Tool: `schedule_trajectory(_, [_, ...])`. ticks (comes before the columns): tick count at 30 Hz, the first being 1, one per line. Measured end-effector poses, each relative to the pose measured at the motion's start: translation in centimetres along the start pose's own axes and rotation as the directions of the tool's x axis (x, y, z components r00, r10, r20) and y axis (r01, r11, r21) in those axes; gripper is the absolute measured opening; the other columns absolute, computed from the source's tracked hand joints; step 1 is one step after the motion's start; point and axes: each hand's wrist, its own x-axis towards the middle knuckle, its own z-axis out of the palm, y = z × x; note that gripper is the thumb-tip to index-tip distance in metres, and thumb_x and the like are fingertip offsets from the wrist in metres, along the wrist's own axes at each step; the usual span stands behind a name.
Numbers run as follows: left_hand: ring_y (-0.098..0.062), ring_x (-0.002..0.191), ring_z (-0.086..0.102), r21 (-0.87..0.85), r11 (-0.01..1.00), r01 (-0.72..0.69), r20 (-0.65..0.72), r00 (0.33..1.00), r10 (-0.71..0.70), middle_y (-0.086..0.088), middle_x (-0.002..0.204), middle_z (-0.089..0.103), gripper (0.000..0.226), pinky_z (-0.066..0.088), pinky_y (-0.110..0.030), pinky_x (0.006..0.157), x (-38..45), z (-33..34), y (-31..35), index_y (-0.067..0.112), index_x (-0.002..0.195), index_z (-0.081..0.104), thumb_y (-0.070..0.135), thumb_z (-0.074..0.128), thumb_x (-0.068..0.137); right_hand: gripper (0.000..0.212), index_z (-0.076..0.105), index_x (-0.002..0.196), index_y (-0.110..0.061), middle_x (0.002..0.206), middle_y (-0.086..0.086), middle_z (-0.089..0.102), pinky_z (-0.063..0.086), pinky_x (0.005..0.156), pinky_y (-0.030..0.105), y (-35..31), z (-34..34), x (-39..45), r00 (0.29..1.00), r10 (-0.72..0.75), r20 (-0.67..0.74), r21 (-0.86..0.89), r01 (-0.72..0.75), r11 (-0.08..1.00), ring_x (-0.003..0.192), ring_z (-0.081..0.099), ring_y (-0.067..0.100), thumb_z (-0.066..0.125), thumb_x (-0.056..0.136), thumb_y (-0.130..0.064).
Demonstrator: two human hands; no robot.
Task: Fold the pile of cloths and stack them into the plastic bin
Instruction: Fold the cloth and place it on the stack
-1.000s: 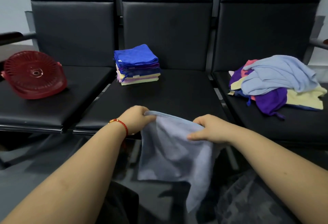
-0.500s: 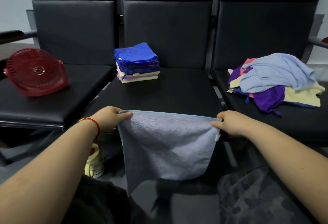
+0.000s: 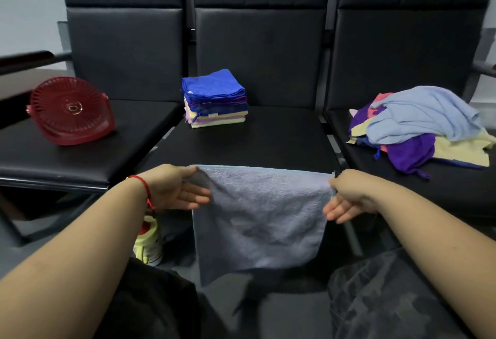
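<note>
Head cam shot, looking down at a row of black padded chairs (image 3: 252,140). Left hand (image 3: 171,188) pinches the top left corner of a pale grey-blue microfibre cloth (image 3: 260,220), right hand (image 3: 349,196) pinches the top right corner, and the other fingers on both hands are sticking out loose underneath. The cloth hangs flat and stretched between them at lower centre of the frame, just in front of the middle seat, with its bottom edge dangling free. So it's spread out but has no fold in it yet, as far as I can tell.

Progress-wise: there's a neat stack of folded cloths (image 3: 214,100) (blue on top, then purple, yellow, pink layers) at the back of the middle seat, upper centre of the frame. Looks like several are done. Over at the right edge there's a messy heap of unfolded cloths (image 3: 418,126), light blue, purple, yellow, pink, so a decent chunk is left to fold.

The bin part, not sure. Only candidate is a dark red ribbed plastic container (image 3: 71,110) tipped on its side on the left seat, and no cloths are in it. So my read is the stacking-into-the-bin step hasn't started.

A yellow and white cup-like thing (image 3: 149,244) sits on the floor under the left wrist, can't tell what it is.
</note>
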Motion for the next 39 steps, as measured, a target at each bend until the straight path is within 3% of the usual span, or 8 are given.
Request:
schedule_trajectory(4, [-0.028, 0.071, 0.072, -0.342, 0.937, -0.075, 0.080, 0.991, 0.109, -0.017, 0.115, 0.057, 0.030, 0.055, -0.028, 0.045, 0.1, 0.2, 0.7, 0.018, 0.115, 0.054, 0.033, 0.031, 0.103, 0.052, 0.031, 0.139, 0.011, 0.094, 0.026, 0.064, 0.054, 0.043, 0.030, -0.6, -0.7, -0.1, 0.987, 0.005, 0.161, 0.344, -0.060, 0.937, 0.060, 0.071, 0.029, 0.020, 0.105, -0.028])
schedule_trajectory(9, [-0.030, 0.096, 0.057, -0.531, 0.825, -0.196, 0.033, 0.967, 0.251, -0.014, 0.126, 0.049, 0.030, 0.059, -0.044, 0.060, 0.7, 0.5, 1.3, 0.024, 0.105, 0.063, 0.032, 0.034, 0.102, 0.047, 0.025, 0.145, 0.001, 0.131, 0.039, 0.045, 0.058, 0.057, 0.051, -2.2, -1.5, 1.1, 0.965, -0.095, 0.245, 0.730, -0.119, 0.673, 0.082, 0.065, 0.052, 0.032, 0.104, -0.021])
schedule_trajectory(14, [-0.039, 0.105, 0.053, -0.658, 0.735, -0.163, 0.061, 0.962, 0.268, -0.020, 0.134, 0.042, 0.029, 0.054, -0.056, 0.063, 2.0, 1.4, 2.3, 0.031, 0.109, 0.061, 0.034, 0.034, 0.101, 0.044, 0.030, 0.144, 0.000, 0.135, 0.029, 0.047, 0.055, 0.070, 0.053, -4.9, -1.6, 2.8, 0.975, -0.111, 0.190, 0.865, -0.113, 0.489, 0.114, 0.052, 0.051, 0.031, 0.104, -0.018])
schedule_trajectory(21, [-0.018, 0.116, 0.046, -0.683, 0.637, -0.358, -0.107, 0.911, 0.398, -0.002, 0.125, 0.053, 0.035, 0.040, -0.036, 0.086, 4.7, 3.0, 4.1, 0.026, 0.120, 0.062, 0.030, 0.035, 0.098, 0.050, 0.031, 0.147, -0.006, 0.145, 0.024, 0.039, 0.034, 0.105, 0.051, -6.7, -1.0, 5.7, 0.974, -0.217, 0.064, 0.943, 0.012, 0.332, 0.136, 0.035, 0.040, 0.037, 0.102, -0.026])
schedule_trajectory(25, [-0.020, 0.112, 0.055, -0.735, 0.510, -0.447, -0.197, 0.860, 0.470, 0.002, 0.114, 0.068, 0.042, 0.040, -0.035, 0.096, 5.2, 3.6, 5.1, 0.016, 0.090, 0.078, 0.019, 0.036, 0.089, 0.044, 0.042, 0.139, -0.008, 0.134, 0.019, 0.050, 0.033, 0.103, 0.046, -7.4, -1.7, 6.1, 0.926, -0.372, -0.063, 0.955, 0.165, 0.247, 0.134, 0.040, 0.034, 0.036, 0.101, -0.031])
schedule_trajectory(28, [-0.026, 0.111, 0.056, -0.724, 0.539, -0.431, -0.238, 0.889, 0.392, -0.003, 0.106, 0.072, 0.041, 0.045, -0.038, 0.093, 6.1, 4.0, 4.6, 0.011, 0.098, 0.074, 0.019, 0.040, 0.076, 0.043, 0.044, 0.137, -0.009, 0.128, 0.017, 0.056, 0.038, 0.096, 0.042, -6.5, -1.6, 7.0, 0.946, -0.318, -0.065, 0.945, 0.161, 0.285, 0.121, 0.052, 0.032, 0.037, 0.102, -0.031])
schedule_trajectory(32, [-0.021, 0.092, 0.058, -0.592, 0.678, -0.436, -0.313, 0.899, 0.306, -0.001, 0.105, 0.067, 0.025, 0.050, -0.035, 0.068, 6.5, 3.9, 4.4, 0.019, 0.118, 0.050, 0.025, 0.042, 0.096, 0.035, 0.053, 0.129, -0.011, 0.120, 0.013, 0.063, 0.047, 0.081, 0.038, -5.5, -1.9, 7.4, 0.960, -0.269, -0.079, 0.925, 0.171, 0.340, 0.101, 0.062, 0.026, 0.041, 0.100, -0.028])
schedule_trajectory(39, [-0.013, 0.059, 0.038, -0.262, 0.887, -0.380, -0.349, 0.894, 0.280, -0.005, 0.102, 0.055, 0.044, 0.037, -0.017, 0.045, 6.3, 1.0, 3.3, 0.024, 0.117, 0.062, -0.004, 0.044, 0.090, 0.011, 0.062, 0.099, -0.007, 0.087, 0.009, 0.066, 0.054, 0.055, 0.030, -4.1, -2.0, 6.9, 0.973, -0.222, -0.069, 0.823, 0.181, 0.539, 0.075, 0.065, 0.020, 0.057, 0.092, -0.014])
